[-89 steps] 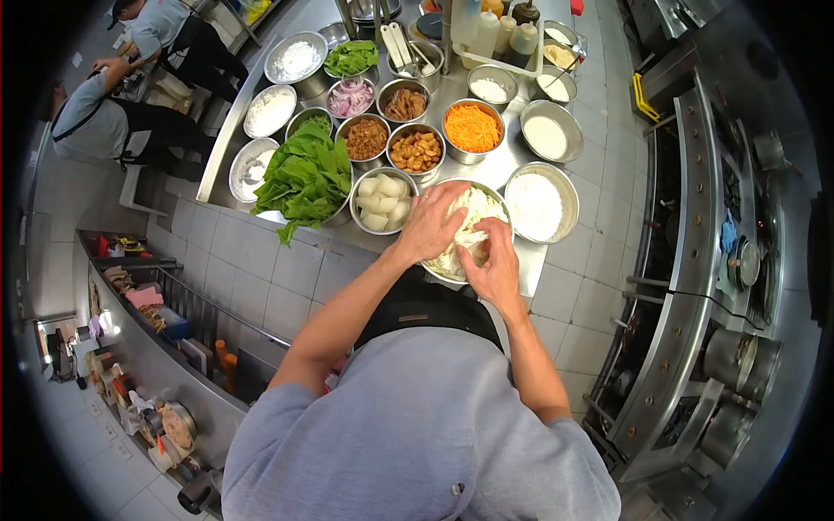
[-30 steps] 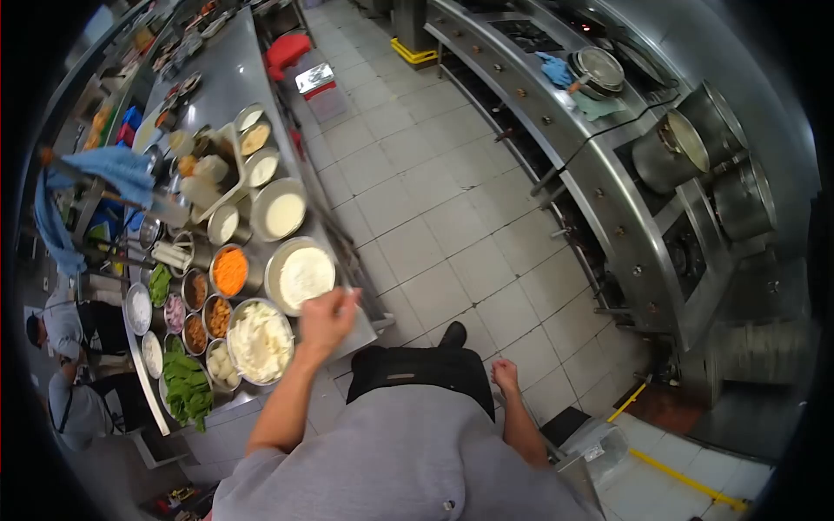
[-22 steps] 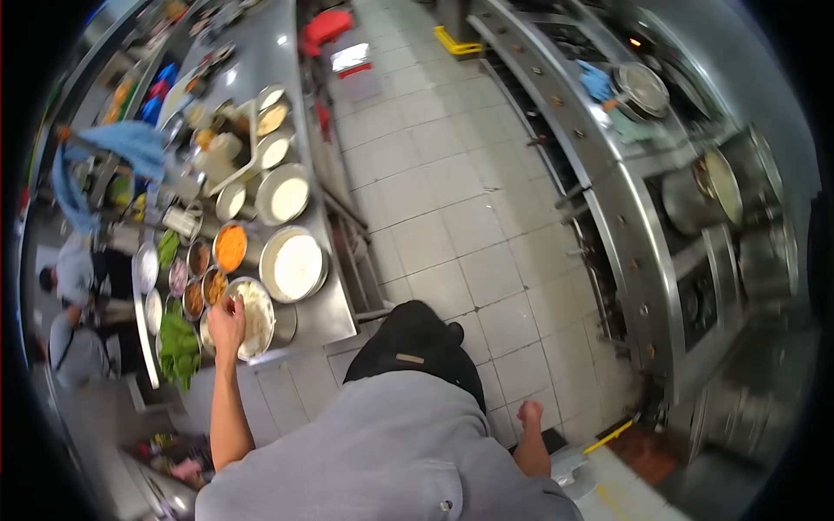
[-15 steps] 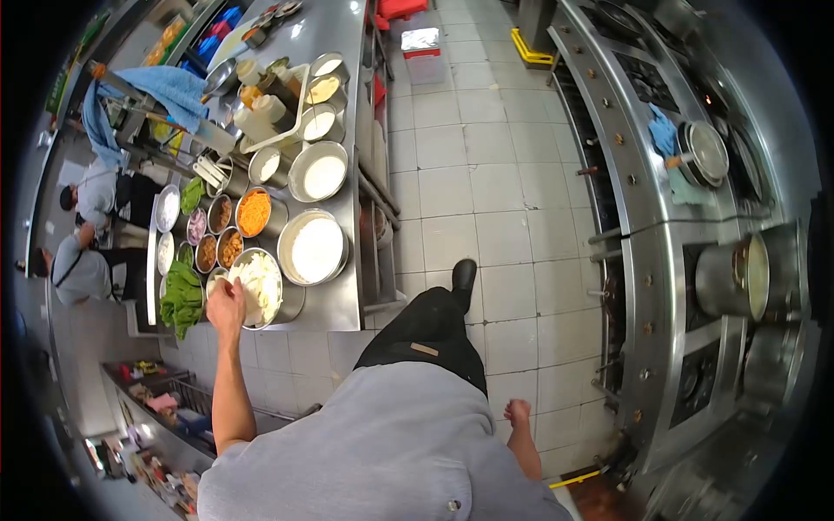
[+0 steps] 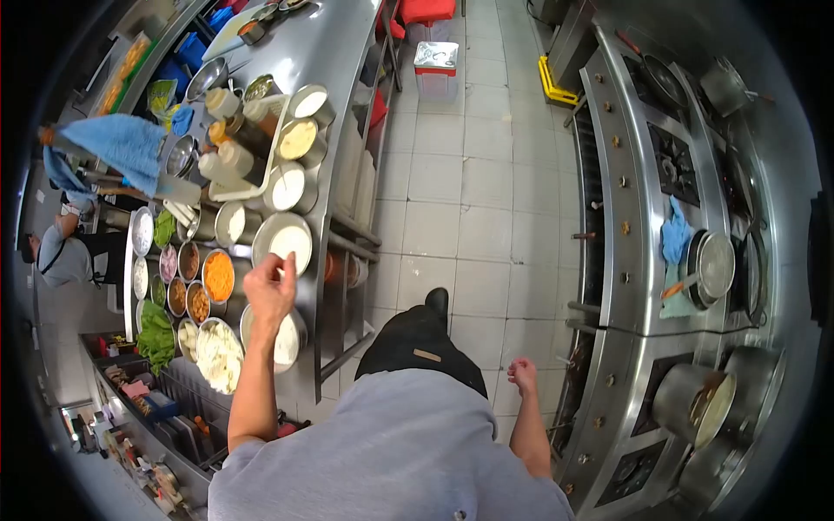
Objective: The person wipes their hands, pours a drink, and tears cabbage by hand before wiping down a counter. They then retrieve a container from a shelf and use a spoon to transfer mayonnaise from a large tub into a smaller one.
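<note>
In the head view, the person's left hand [image 5: 270, 291] is hovering over the steel table [image 5: 321, 43], its thumb and fingers curling towards each other; whether they're pinching anything, I can't tell. The fingertips are overlapping the near edge of a bowl of something white [image 5: 262, 243] (touching or just above, I can't say). Beneath the wrist another white-filled bowl [image 5: 303, 334] is sitting, partly hidden by the forearm. Shredded carrot [image 5: 218, 276], pale shreds [image 5: 219, 358] and leafy greens [image 5: 155, 337] are standing further left. The right hand [image 5: 523, 374] is hanging over the floor, fingers half-curled, seemingly gripping nothing, well apart from the stove [image 5: 621, 295].
</note>
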### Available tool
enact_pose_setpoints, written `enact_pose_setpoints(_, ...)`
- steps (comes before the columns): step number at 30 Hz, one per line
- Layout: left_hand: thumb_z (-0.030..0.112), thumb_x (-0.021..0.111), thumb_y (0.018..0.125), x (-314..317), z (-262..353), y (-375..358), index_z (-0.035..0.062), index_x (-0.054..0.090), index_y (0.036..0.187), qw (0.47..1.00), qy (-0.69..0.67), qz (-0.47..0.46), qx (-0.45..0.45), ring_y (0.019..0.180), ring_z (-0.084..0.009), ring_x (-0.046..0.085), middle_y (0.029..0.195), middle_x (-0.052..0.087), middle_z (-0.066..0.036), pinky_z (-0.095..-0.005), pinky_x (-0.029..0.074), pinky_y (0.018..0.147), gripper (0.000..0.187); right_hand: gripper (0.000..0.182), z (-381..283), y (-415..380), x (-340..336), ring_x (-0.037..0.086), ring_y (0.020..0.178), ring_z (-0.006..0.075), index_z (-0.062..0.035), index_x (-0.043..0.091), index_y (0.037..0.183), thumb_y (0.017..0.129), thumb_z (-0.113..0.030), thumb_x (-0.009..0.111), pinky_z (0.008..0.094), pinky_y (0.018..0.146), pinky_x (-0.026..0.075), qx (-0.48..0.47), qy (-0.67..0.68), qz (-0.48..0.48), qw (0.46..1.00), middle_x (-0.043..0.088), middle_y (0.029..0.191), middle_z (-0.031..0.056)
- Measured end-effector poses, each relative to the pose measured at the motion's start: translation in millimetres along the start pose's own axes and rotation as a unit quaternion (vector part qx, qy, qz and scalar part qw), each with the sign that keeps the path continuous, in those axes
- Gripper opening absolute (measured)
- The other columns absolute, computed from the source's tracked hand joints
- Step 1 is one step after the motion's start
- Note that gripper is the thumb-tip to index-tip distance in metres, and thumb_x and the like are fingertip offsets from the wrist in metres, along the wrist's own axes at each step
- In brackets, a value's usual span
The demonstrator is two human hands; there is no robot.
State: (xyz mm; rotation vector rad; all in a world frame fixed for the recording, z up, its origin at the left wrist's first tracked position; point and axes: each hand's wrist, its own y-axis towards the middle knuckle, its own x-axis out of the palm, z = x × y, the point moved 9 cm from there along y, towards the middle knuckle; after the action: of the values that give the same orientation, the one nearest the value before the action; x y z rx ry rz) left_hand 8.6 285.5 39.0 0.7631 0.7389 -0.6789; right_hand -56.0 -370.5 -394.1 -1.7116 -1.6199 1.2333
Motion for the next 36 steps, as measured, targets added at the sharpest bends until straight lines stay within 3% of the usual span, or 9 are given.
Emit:
enact_pose_setpoints(7, 0.020, 0.075, 0.088, 194.5, 76.1, 44.5, 0.0008, 0.072, 0.100, 0.943, -0.185, -0.276, -0.020, 0.074, -0.0284, 0.069, 0.092, 0.073, -0.015, -0.0368, 0.056, 0.069, 0.023, 0.067, -73.4, 34.9, 41.0, 0.062, 0.116, 0.0256, -0.0063, 0.053, 0.140, 0.101, -0.061, 0.050, 0.0496, 0.097, 0.051, 0.092, 0.046, -0.170, 0.980, 0.063, 0.128, 0.0113)
enact_pose_setpoints(11, 0.037, 0.074, 0.093, 356.7, 35.8, -19.8, -0.0012, 0.069, 0.114, 0.876, -0.089, -0.474, 0.008, 0.100, -0.0309, 0.070, 0.110, 0.074, -0.019, -0.0427, 0.056, 0.086, 0.043, 0.093, -147.4, 65.3, 62.0, 0.051, 0.137, 0.0327, -0.0066, 0.041, 0.155, 0.097, -0.078, 0.038, 0.0503, 0.114, 0.041, 0.099, 0.173, -0.259, 0.945, 0.051, 0.152, 0.0158)
enact_pose_setpoints(15, 0.059, 0.069, 0.092, 474.5, -41.0, -142.9, 0.0027, 0.066, 0.131, 0.704, -0.119, -0.662, -0.229, 0.118, -0.0273, 0.064, 0.130, 0.069, -0.015, -0.0407, 0.050, 0.100, 0.069, 0.099, -240.2, 124.2, 54.4, 0.047, 0.141, 0.0342, -0.0060, 0.037, 0.158, 0.095, -0.081, 0.038, 0.0480, 0.116, 0.039, 0.074, 0.178, -0.290, 0.937, 0.047, 0.157, 0.0167)
enact_pose_setpoints(17, 0.064, 0.066, 0.091, 438.3, 35.3, -103.7, 0.0079, 0.064, 0.138, 0.564, -0.233, -0.640, -0.467, 0.120, -0.0254, 0.063, 0.133, 0.068, -0.012, -0.0380, 0.049, 0.103, 0.073, 0.099, -290.6, 155.8, 37.8, 0.047, 0.141, 0.0337, -0.0058, 0.037, 0.158, 0.094, -0.082, 0.040, 0.0474, 0.116, 0.039, 0.060, 0.151, -0.292, 0.943, 0.047, 0.156, 0.0166)
enact_pose_setpoints(20, 0.068, 0.066, 0.088, 441.9, 89.0, -51.4, 0.0083, 0.060, 0.142, 0.500, -0.265, -0.619, -0.546, 0.118, -0.0241, 0.064, 0.135, 0.066, -0.014, -0.0383, 0.048, 0.104, 0.080, 0.101, -372.6, 202.7, 24.2, 0.057, 0.131, 0.0292, -0.0041, 0.042, 0.154, 0.092, -0.084, 0.042, 0.0460, 0.112, 0.045, 0.053, 0.074, -0.302, 0.949, 0.054, 0.149, 0.0157)
enact_pose_setpoints(23, 0.067, 0.067, 0.088, 445.5, 138.8, 30.7, -0.0012, 0.048, 0.148, 0.600, -0.206, -0.592, -0.497, 0.125, -0.0280, 0.061, 0.141, 0.059, -0.020, -0.0402, 0.048, 0.108, 0.092, 0.085, -437.5, 267.1, -2.4, 0.065, 0.114, 0.0268, -0.0022, 0.049, 0.146, 0.096, -0.070, 0.054, 0.0482, 0.099, 0.053, 0.127, -0.154, -0.316, 0.927, 0.062, 0.136, 0.0137)
enact_pose_setpoints(26, 0.066, 0.069, 0.087, 448.5, 160.9, 85.3, -0.0092, 0.041, 0.148, 0.676, -0.175, -0.535, -0.475, 0.128, -0.0296, 0.058, 0.142, 0.057, -0.023, -0.0405, 0.046, 0.110, 0.101, 0.065, -539.3, 333.1, -20.0, 0.068, 0.098, 0.0239, -0.0003, 0.054, 0.138, 0.098, -0.050, 0.065, 0.0472, 0.083, 0.057, 0.014, -0.256, -0.261, 0.930, 0.067, 0.120, 0.0100)
enact_pose_setpoints(29, 0.066, 0.067, 0.088, 467.1, 162.9, 113.2, -0.0066, 0.041, 0.151, 0.669, -0.171, -0.569, -0.447, 0.138, -0.0339, 0.049, 0.152, 0.048, -0.025, -0.0406, 0.039, 0.115, 0.099, 0.055, -641.7, 399.7, -25.1, 0.066, 0.095, 0.0246, -0.0022, 0.049, 0.140, 0.099, -0.034, 0.067, 0.0419, 0.075, 0.059, -0.035, -0.261, -0.210, 0.942, 0.066, 0.117, 0.0112)
enact_pose_setpoints(36, 0.033, 0.078, 0.084, 506.9, 113.5, 197.1, -0.0022, 0.075, 0.097, 0.789, -0.179, -0.399, -0.430, 0.088, -0.0259, 0.072, 0.087, 0.074, -0.018, -0.0387, 0.056, 0.076, 0.037, 0.028, -781.6, 490.3, 31.9, 0.068, 0.080, 0.0209, -0.0038, 0.060, 0.116, 0.100, -0.027, 0.063, 0.0394, 0.064, 0.059, -0.094, -0.241, -0.190, 0.947, 0.066, 0.096, 0.0080)
